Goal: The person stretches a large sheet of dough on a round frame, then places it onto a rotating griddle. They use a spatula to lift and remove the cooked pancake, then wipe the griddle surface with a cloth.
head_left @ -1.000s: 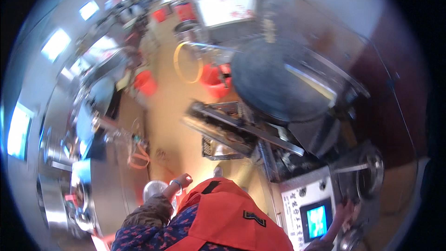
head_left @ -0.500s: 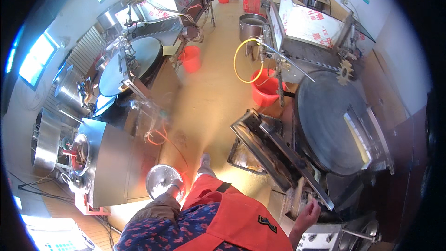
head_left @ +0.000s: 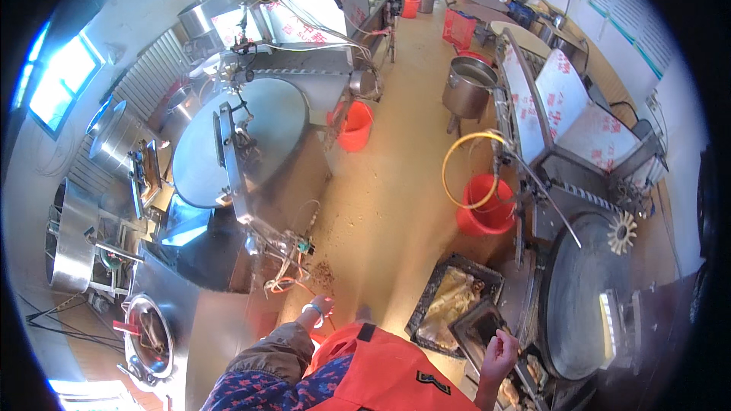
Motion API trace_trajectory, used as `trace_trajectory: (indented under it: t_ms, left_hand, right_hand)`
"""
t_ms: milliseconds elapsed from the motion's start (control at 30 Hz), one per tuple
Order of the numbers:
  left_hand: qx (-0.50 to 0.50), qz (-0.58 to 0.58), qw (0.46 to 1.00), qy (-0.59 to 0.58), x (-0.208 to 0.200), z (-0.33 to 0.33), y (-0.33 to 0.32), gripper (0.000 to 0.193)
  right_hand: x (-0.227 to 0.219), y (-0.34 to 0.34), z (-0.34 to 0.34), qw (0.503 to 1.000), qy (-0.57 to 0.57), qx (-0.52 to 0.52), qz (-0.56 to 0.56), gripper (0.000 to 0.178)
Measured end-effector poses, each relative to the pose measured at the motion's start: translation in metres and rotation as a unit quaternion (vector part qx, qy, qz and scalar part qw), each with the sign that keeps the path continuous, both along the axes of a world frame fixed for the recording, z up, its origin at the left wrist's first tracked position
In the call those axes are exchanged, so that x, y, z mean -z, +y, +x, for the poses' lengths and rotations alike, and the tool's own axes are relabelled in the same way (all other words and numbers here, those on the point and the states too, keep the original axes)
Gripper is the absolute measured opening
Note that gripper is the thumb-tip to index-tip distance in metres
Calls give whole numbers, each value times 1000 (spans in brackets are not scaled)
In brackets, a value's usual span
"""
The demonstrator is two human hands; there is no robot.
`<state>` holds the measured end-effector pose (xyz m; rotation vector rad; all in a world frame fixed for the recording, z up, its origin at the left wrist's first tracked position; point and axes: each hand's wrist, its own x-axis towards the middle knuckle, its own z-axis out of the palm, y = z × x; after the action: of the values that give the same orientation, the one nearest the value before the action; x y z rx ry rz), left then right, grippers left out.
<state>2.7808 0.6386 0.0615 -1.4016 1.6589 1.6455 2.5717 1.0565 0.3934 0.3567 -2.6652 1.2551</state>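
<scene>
Sandy floor (head_left: 396, 183) running between two rows of steel machines, with a big round griddle (head_left: 228, 141) on the left and a second, darker griddle (head_left: 579, 297) on the right. Further up the aisle a red bucket (head_left: 483, 209), a loop of yellow hose (head_left: 457, 160) and a steel pot (head_left: 466, 87).

Right hand (head_left: 499, 350) low at the right, fingers curled, touching the near corner of a dark tray (head_left: 476, 323) just beside the right griddle. Cannot tell whether gripping the rim or only resting on it. Left hand (head_left: 316, 310) hanging over the floor near a tangle of wires (head_left: 285, 278), apart from every machine. Too small to say if open or closed, or if holding anything.

Compared with half a second ago: view swung left and widened, so the left griddle now sits mid-frame and the right one is pushed to the edge. Right hand kept by the same machine throughout, and now seen on the tray. Left hand barely shifted, as low as before. Judging by that, only the head turned; work at the tray likely ongoing rather than dropped.
</scene>
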Motion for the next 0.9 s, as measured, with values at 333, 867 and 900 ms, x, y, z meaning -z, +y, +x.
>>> trace_trajectory:
  t_ms: [333, 867, 900]
  left_hand:
    - [22, 12, 999, 45, -60, -158, -62, 34]
    - [-120, -100, 987, 43, -115, -464, -248, 27]
    - [-118, -103, 986, 54, -114, -484, -256, 27]
  right_hand:
    - [20, -121, -145, 997, -50, -48, 27, 16]
    - [27, -340, -557, 972, -50, -229, 35, 17]
    - [26, -351, -574, 971, -64, -228, 36, 17]
